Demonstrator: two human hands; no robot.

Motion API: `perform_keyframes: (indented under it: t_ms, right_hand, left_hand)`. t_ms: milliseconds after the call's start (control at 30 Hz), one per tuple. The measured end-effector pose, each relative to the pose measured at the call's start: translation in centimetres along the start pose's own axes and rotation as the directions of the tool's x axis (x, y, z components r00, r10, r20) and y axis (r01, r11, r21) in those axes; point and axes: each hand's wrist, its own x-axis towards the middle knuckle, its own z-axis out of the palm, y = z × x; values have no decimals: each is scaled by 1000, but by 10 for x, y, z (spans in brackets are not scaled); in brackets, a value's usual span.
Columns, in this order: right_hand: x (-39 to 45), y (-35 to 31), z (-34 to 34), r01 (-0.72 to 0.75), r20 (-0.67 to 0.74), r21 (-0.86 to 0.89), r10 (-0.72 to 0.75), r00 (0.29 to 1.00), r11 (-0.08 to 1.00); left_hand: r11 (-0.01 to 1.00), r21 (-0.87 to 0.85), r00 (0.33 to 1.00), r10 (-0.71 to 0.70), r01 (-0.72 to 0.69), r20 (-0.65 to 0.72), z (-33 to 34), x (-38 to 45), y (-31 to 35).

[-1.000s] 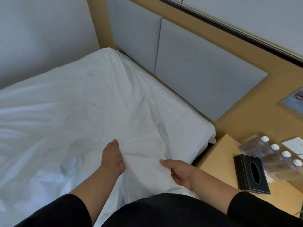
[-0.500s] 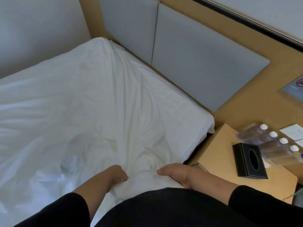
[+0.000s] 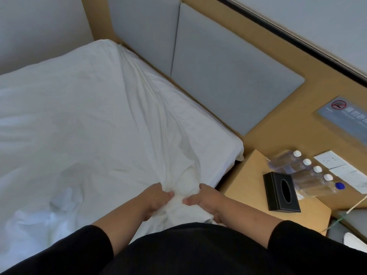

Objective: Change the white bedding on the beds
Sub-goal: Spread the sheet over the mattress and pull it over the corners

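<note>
A white sheet (image 3: 95,120) covers a bed that fills the left and centre of the frame. The bed's long axis runs from the lower left toward the upper right, where it meets a grey padded headboard (image 3: 228,76) set in a tan wooden surround. The sheet is gathered into long folds that run from the upper centre of the bed, near the headboard, down to a bunched point at the lower centre of the frame.

That bunched part sits between the two hands, just above the person's dark-clothed torso at the bottom edge. The left hand (image 3: 156,199) comes in from the lower left, its fingers curled closed around a wad of the sheet, with the thumb side toward the right hand. The right hand (image 3: 206,201) comes in from the lower right, fingers also closed on the fabric, knuckles up. The hands are close together, with only a small hump of cloth between them. Both forearms are bare below black sleeves and angle inward toward the centre.

At the lower left, the sheet lies looser and more crumpled, with bluish shadowed creases.

To the right of the bed stands a tan bedside table (image 3: 250,181). On it rests a black tissue box (image 3: 282,192), and just beyond that lie several clear water bottles (image 3: 297,167) with white caps, near the wall. A no-smoking sign (image 3: 341,114) is fixed on the wooden panel at the right edge.
</note>
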Motion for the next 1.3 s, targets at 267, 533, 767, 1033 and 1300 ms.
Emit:
perform_keyframes:
  t_ms: [267,533,767,1033,1300]
  right_hand:
    - [-21,-52,-140,65,-32,-654,-113,993,754]
    - [42,-27,-251,12,-7,-854,-35,999,521]
    - [107,-53,-366,70,-32,-921,-254,967,384]
    - [133,-127,-484,112,-150,-916,-589,794,385]
    - [223,-47,-472,-31,-211,-848,-283,936,530]
  left_hand:
    - [966,249,973,122,-70,-198,35,23,51]
    - [815,574,993,-16,82,-119,76,70,73]
    - [702,667,967,-147,251,-210,121,107,88]
    - [573,812,991,6,108,-136,171,132,165]
    - [660,712,968,-220,240,-122,184,129,108]
